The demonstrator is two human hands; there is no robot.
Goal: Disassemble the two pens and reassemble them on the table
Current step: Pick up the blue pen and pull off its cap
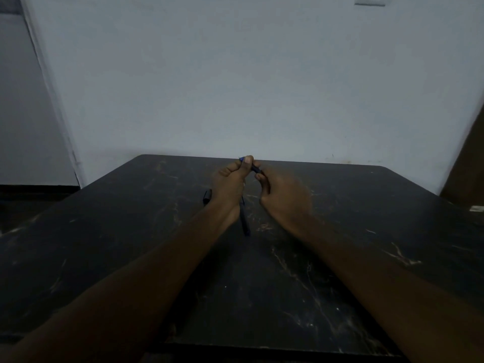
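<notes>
Pen (253,167), slim and blue, is held over a dark, white-veined, stone-like table (340,258), near its 12 o'clock edge. Left hand (230,184) pinches one end and right hand (282,197) grips the other. Best to twist gently and pull straight apart. A second pen (245,221) lies at their 6 o'clock, a black cap (207,196) at 9.

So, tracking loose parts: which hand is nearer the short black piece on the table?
Left. The left hand is just right of the short black piece; the right hand is farther right.
</notes>
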